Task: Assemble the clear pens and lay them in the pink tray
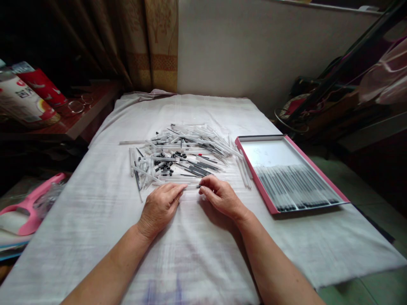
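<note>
My left hand [162, 205] is closed in a pinch on one end of a clear pen barrel [192, 186]. At the other end of that barrel, my right hand [221, 198] pinches a small black pen plug [198, 186]; whether the two parts touch is too small to tell. Just beyond both hands lies a loose heap of clear barrels [219, 140]. Among them are slim black refills [199, 167] and several short black plugs [165, 169]. One small red piece [200, 154] shows in the heap.
To the right stands a shallow pink-rimmed box [260, 186] with rows of clear pens [295, 186] in its near half. A white cloth [190, 262] covers the table. At left are a pink-handled object [30, 203], a side table [85, 114] with a labelled jar [27, 99], and glasses [76, 106].
</note>
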{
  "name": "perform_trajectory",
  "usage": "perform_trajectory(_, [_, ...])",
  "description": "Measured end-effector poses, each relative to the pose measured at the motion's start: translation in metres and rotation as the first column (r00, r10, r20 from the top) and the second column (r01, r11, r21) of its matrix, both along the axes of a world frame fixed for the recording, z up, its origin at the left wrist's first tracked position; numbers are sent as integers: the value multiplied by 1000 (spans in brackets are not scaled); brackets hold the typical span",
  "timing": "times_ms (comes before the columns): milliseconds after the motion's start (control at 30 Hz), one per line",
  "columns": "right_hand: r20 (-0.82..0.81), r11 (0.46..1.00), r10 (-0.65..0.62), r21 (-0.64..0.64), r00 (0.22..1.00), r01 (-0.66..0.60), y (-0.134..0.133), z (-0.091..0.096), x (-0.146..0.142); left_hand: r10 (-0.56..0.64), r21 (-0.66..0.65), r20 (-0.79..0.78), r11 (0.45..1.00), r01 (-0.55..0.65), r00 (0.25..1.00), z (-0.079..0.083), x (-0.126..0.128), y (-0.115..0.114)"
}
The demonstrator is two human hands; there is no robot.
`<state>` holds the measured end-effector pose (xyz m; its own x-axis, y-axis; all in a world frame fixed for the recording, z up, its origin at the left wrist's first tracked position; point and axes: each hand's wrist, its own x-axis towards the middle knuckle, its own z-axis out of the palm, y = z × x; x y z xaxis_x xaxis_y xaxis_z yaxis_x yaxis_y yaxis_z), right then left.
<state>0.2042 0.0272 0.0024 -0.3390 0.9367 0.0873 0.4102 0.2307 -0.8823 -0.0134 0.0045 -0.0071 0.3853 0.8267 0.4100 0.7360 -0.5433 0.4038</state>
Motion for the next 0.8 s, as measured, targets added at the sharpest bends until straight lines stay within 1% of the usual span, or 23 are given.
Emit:
perform_trajectory(100, [58, 1000, 0, 15, 998, -1, 0, 1, -1, -4, -1, 4, 1000, 4, 1000, 0, 0, 0])
perform_trajectory(267, [37, 1000, 15, 16, 999, -16, 0, 2, 0, -6, -3, 2, 1000, 6, 1000, 0, -1, 0])
perform_trajectory(433, [90, 999, 24, 41, 996, -28, 0, 1, 0, -1, 6, 10, 1000, 1, 1000, -1, -1, 0])
perform_trajectory(633, [94, 997, 30, 70, 995, -37, 1, -1, 0, -10, -3, 27, 1000, 11, 1000, -2, -1, 1])
perform_trajectory(800, [102, 996, 36, 72, 994, -43, 0, 2, -1, -13, 12, 44, 1000, 12, 999, 0, -3, 1])
